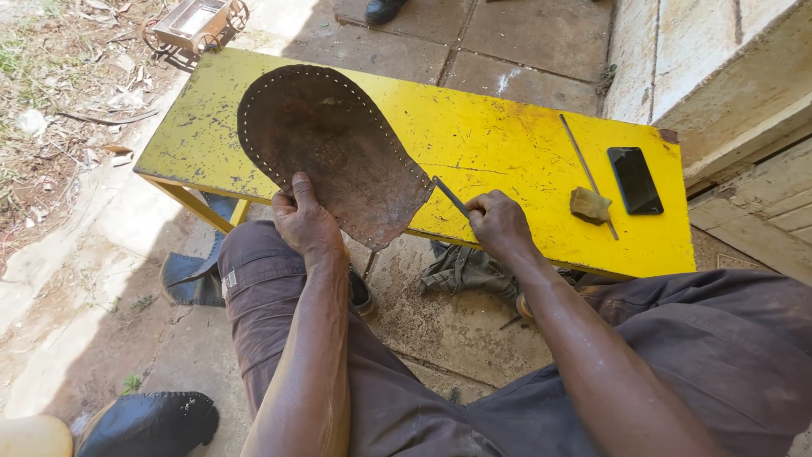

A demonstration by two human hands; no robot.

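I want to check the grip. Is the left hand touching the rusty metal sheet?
Touching. The head view shows the left hand with its thumb lying on top of the rusty metal sheet at its near edge, with no gap, on the yellow bench.

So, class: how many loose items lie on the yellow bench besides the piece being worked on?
3: a thin metal rod near the right end, a small tan block lying on it, and a black phone just right of them. Nothing seems hidden.
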